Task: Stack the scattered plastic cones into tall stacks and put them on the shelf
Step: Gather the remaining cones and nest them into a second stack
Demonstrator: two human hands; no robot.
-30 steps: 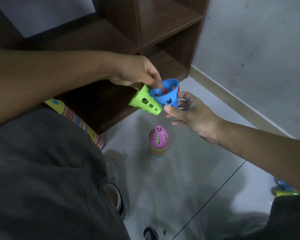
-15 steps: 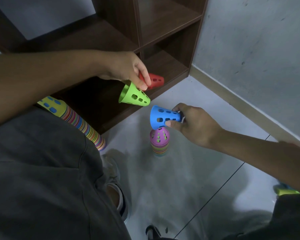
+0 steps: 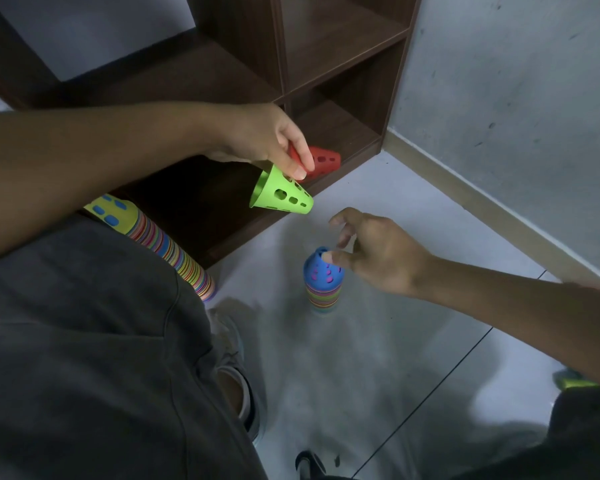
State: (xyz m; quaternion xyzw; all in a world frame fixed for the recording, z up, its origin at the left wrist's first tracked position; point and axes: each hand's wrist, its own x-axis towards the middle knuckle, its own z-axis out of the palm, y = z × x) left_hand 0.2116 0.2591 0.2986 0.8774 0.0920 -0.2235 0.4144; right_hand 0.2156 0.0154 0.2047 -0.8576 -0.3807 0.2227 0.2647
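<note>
Here, a blue perforated plastic cone [image 3: 321, 268] tops the short stack on the floor while two more cones wait in the left hand.

The left hand [image 3: 260, 136] pinches a green perforated plastic cone [image 3: 280, 195] and a red perforated plastic cone [image 3: 321, 161] together in its grip, both lying on their sides in the air in front of the dark brown wooden shelf [image 3: 329, 60]. The right hand [image 3: 378, 254] hangs beside the short multicoloured stack of cones [image 3: 323, 292] with its grip released, fingers loosely spread; its thumb seems to touch the blue cone's tip, though the angle makes this uncertain. A long multicoloured stack of cones with a yellow top [image 3: 156, 239] leans across the person's lap, its lower end near the grey tiled floor [image 3: 378, 358].
</note>
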